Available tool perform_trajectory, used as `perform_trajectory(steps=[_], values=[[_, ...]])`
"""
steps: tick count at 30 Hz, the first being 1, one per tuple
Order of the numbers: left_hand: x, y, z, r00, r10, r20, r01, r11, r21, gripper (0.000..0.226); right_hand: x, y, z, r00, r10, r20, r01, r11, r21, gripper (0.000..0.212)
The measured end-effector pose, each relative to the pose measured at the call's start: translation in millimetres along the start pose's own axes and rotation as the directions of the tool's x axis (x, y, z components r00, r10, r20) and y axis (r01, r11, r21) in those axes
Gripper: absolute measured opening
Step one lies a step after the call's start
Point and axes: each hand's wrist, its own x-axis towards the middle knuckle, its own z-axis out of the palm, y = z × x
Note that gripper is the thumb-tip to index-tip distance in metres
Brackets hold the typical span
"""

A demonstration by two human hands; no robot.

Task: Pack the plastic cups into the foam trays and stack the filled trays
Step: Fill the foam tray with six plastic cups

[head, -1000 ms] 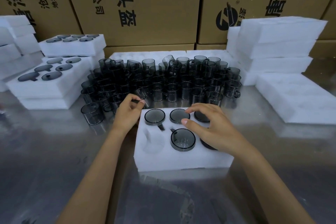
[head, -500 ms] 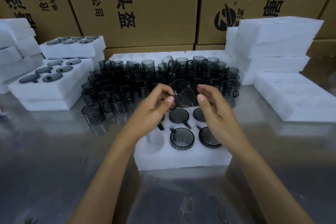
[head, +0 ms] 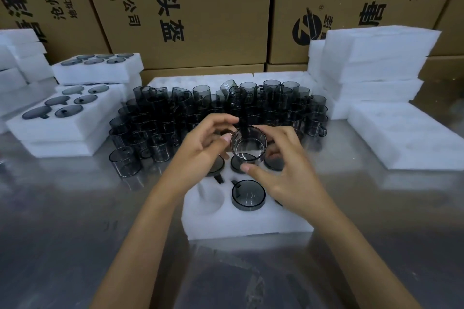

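Lighting dim to moderate, cool and diffuse, apparently from overhead; no lamp visible. Metal table (head: 62,221) gives soft, smeared reflections, with a brighter patch of sheen at lower centre and pale mirror bands beneath the white foam blocks (head: 376,57). Foam runs near overexposed, surface texture largely washed out. Shadows weak and soft-edged, darkest among the smoky loose cups (head: 175,118), where individual outlines merge. Strong wide-angle distortion: cardboard boxes (head: 190,7) lean outward and their edges bow toward the frame corners. Forearms stretch at the bottom edge. Slight motion blur on both hands and on the cup (head: 248,144) held between them; overall fine detail soft, faint noise in dark areas.
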Motion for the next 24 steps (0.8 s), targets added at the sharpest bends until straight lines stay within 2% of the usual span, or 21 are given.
perform_trajectory(steps=[4,7,10,14,16,19,24], values=[[0.6,-1.7,-1.9,1.000,-0.007,-0.005,0.007,0.995,-0.103,0.030,-2.1,-3.6,4.4,0.993,-0.099,-0.071,0.093,0.992,-0.084,0.063],[3.3,-3.5,-3.3,1.000,-0.018,0.005,0.019,0.983,-0.184,0.029,-2.7,-4.5,4.9,0.987,-0.125,-0.104,0.117,0.990,-0.081,0.061],[2.3,-4.1,-3.7,0.999,-0.047,-0.010,0.044,0.980,-0.193,0.027,-3.8,-6.3,5.5,0.988,-0.124,-0.096,0.116,0.989,-0.088,0.060],[-2.1,2.9,-20.3,0.995,-0.098,-0.007,0.097,0.991,-0.090,0.012,-9.1,-14.7,10.7,0.999,-0.039,0.031,0.041,0.996,-0.082,0.059],[-5.9,7.1,-38.5,0.982,-0.164,0.091,0.165,0.986,0.004,0.017,-13.4,-19.4,16.3,0.995,-0.011,0.099,0.025,0.991,-0.135,0.062],[-11.8,8.4,-60.0,0.932,-0.288,0.220,0.282,0.958,0.059,0.024,-19.2,-24.0,26.6,0.986,-0.038,0.161,0.079,0.963,-0.256,0.066],[-15.6,0.4,-74.2,0.885,-0.423,0.196,0.403,0.906,0.131,0.039,-23.9,-27.2,34.5,0.973,-0.078,0.217,0.139,0.950,-0.281,0.067]])
